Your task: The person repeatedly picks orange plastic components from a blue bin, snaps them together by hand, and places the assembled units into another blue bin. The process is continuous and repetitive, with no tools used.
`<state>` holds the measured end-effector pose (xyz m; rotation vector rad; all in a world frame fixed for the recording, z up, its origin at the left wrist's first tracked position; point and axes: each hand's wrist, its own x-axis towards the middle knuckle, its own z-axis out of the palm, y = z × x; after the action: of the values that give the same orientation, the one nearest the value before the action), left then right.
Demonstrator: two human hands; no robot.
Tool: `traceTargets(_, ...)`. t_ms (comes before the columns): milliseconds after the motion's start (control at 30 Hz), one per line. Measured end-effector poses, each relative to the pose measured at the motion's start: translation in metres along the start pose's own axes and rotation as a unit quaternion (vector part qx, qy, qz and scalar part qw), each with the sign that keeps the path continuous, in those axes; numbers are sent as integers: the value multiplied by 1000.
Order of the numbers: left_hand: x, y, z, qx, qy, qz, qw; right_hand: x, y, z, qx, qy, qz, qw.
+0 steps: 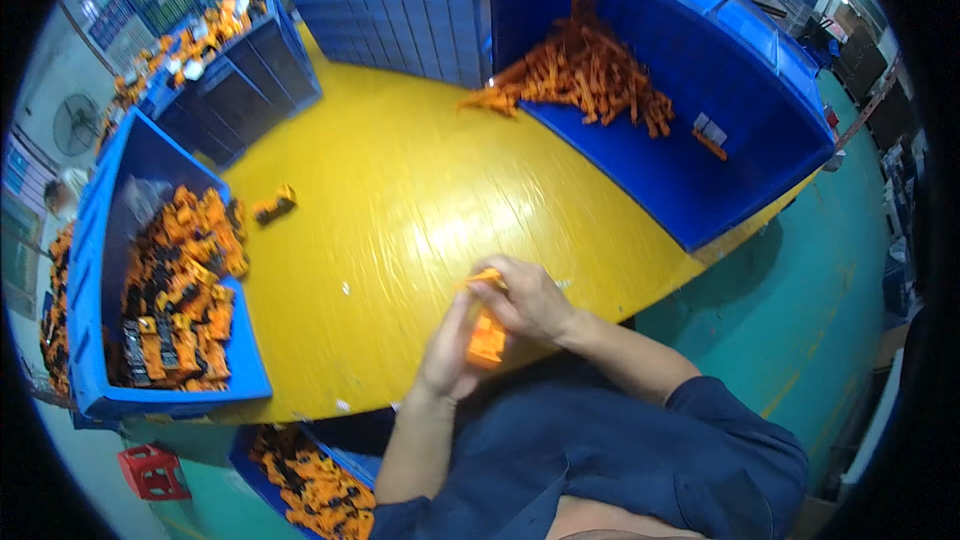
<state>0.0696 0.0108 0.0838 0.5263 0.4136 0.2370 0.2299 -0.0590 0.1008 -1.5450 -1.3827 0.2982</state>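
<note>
Both hands meet over the near edge of the yellow table, close to my body. My left hand (447, 348) is wrapped round an orange plastic part (487, 342), a blocky piece whose lower end sticks out below the fingers. From the right, my right hand (532, 298) closes over the top of it, with a bit of orange showing at its fingertips. Whether that bit belongs to the same part or is a second piece, I cannot tell. An orange and black toy-like vehicle piece (275, 205) lies alone on the table, far to the left of my hands.
At left, a tipped blue bin (235, 360) holds many orange and black pieces. Back right, another blue bin (640, 175) holds a heap of long orange strips, spilling onto the yellow table (400, 180). Another filled bin (345, 460) sits below the table edge, near a red stool (153, 471).
</note>
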Motion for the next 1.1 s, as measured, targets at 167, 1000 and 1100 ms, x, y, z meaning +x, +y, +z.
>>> traceTargets(167, -16, 3, 10, 159, -16, -11, 987, -20, 29, 13, 177, 106, 222, 953)
traceTargets(1000, 1, 12, -4, 76, 183, 245, 949, -6, -25, 2, 34, -20, -46, 998)
traceTargets(1100, 0, 10, -8, 43, 137, 267, 953, -8, -29, 0, 54, -12, -52, 997)
